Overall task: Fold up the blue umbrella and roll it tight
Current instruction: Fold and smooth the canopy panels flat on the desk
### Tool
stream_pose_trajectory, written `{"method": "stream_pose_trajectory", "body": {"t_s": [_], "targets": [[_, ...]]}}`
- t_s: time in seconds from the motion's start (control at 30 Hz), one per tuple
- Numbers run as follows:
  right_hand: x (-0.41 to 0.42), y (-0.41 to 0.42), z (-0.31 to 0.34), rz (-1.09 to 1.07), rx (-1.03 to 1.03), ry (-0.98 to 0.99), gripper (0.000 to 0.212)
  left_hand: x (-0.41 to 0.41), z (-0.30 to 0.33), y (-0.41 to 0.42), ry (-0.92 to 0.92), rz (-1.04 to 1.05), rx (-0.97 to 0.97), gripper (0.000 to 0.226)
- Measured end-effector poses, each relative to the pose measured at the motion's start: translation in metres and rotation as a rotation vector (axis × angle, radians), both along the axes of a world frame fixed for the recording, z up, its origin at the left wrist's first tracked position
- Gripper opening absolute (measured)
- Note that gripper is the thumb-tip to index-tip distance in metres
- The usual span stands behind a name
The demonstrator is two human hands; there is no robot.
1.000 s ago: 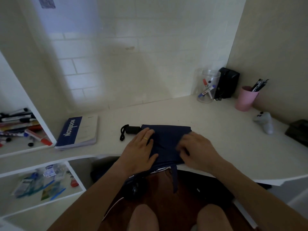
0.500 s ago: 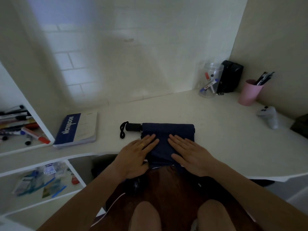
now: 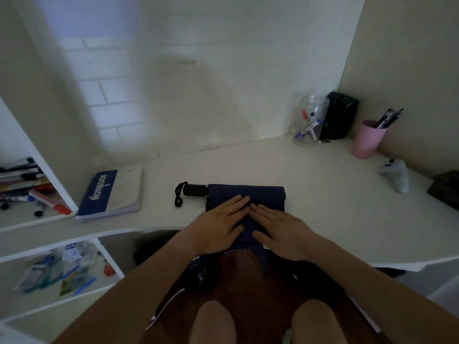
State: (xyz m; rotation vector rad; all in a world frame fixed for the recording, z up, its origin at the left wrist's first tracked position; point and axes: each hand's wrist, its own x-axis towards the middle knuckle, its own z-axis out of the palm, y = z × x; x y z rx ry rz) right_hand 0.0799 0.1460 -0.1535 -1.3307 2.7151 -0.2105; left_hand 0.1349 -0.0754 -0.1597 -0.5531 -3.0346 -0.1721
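Folded dark-blue fabric umbrella (image 3: 258,197) lies near front edge of white tabletop (image 3: 310,184), black cylindrical handle (image 3: 195,189) pointing left. Left hand (image 3: 218,227) and right hand (image 3: 283,229) press flat on fabric, fingers straight, fingertips nearly touching.

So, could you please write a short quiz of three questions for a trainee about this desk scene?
1. True or false: both hands lie flat on the blue umbrella.
2. Which side does the black handle point to? A) toward the notebook B) toward the pink cup
3. Fill in: the left hand wears a ___ on one finger.

Key: 1 true, the right hand is flat too; 2 A; 3 ring.
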Motion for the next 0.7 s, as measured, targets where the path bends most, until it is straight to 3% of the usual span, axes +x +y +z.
{"method": "stream_pose_trajectory", "body": {"t_s": [0.1, 0.17, 0.27, 0.37, 0.47, 0.53, 0.6, 0.7], "targets": [[-0.019, -0.012, 0.03, -0.098, -0.203, 0.022, 0.037, -0.001, -0.002, -0.004, -0.046, -0.008, -0.041, 0.061], [-0.042, -0.023, 0.044, -0.167, -0.331, 0.116, 0.034, 0.0, -0.001, -0.003, -0.063, -0.014, -0.087, 0.064], [-0.081, -0.034, 0.056, -0.171, -0.189, -0.111, 0.055, 0.002, 0.006, -0.002, -0.072, -0.051, -0.125, 0.079], [-0.108, -0.035, 0.057, -0.104, -0.048, -0.327, 0.048, 0.005, 0.015, -0.003, -0.136, -0.035, -0.122, 0.086], [-0.118, -0.029, 0.055, -0.056, -0.078, -0.386, 0.045, -0.002, 0.019, -0.002, -0.192, -0.011, 0.067, 0.061], [-0.118, -0.024, 0.051, -0.034, -0.107, -0.335, 0.047, -0.009, 0.028, -0.004, -0.33, 0.15, 0.541, 0.04], [-0.115, -0.022, 0.046, -0.024, -0.143, -0.272, 0.046, -0.022, 0.041, -0.01, -0.514, 0.271, 0.851, 0.04], [-0.109, -0.022, 0.041, 0.004, -0.181, -0.192, 0.046, -0.038, 0.054, -0.026, -0.184, 0.219, 0.589, 0.026]]}}
